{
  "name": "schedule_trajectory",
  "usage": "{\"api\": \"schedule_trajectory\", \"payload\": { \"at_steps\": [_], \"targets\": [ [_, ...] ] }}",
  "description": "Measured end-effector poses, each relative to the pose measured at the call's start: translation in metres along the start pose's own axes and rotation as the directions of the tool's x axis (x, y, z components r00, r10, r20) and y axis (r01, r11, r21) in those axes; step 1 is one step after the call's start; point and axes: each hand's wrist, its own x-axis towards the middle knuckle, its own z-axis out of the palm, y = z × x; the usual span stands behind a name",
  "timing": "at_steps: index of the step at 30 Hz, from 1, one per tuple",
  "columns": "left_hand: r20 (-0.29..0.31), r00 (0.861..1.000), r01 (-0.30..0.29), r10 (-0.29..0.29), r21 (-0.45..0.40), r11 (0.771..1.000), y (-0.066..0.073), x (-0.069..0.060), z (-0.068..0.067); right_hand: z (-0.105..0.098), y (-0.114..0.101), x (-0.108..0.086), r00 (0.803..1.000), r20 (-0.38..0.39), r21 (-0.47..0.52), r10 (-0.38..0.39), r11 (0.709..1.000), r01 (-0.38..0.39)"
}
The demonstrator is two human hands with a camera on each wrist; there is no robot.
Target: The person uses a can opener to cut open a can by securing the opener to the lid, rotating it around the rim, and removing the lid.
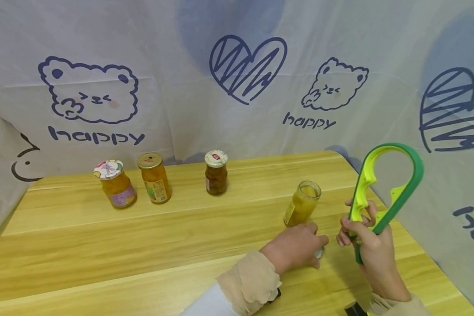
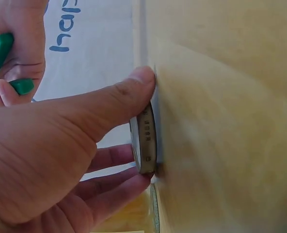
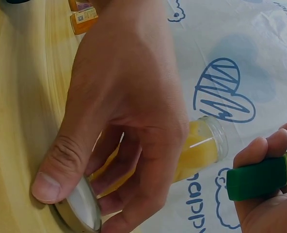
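Observation:
My left hand pinches a metal jar lid between thumb and fingers, low over the wooden table; in the left wrist view the lid's rim is at the tabletop. Just beyond this hand an uncapped glass jar of yellow contents stands upright, its base partly hidden by the hand. My right hand grips the handles of a green and yellow jar opener, its loop raised above the table. In the right wrist view the opener's green handle end shows beside the left hand and lid.
Toward the table's back stand three capped jars: one with a patterned lid, one with a gold lid, and a dark one with a white lid. A printed cloth hangs behind. Near the front edge is a small black object.

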Motion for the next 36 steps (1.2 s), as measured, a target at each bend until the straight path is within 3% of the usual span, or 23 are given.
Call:
{"api": "schedule_trajectory", "payload": {
  "at_steps": [17, 23, 29, 36],
  "targets": [
    [0.038, 0.999, 0.027, -0.026, -0.010, 1.000, -0.001, -0.001, 0.001, 0.002, -0.001, 0.001, 0.999, 0.002, -0.059, 0.043, 0.997, -0.043],
    [-0.003, 0.999, -0.040, 0.040, -0.022, 0.999, -0.006, -0.004, 0.000, 0.002, 0.001, 0.001, 0.998, 0.004, -0.070, 0.055, 0.996, -0.055],
    [-0.066, 0.993, -0.097, 0.095, -0.042, 0.994, -0.014, -0.010, -0.017, 0.002, 0.002, 0.001, 0.998, -0.016, -0.082, 0.067, 0.994, -0.068],
    [-0.076, 0.995, -0.080, 0.069, -0.148, 0.986, -0.027, -0.023, -0.041, 0.001, 0.000, 0.002, 0.997, -0.004, -0.079, 0.071, 0.994, -0.071]
  ]
}}
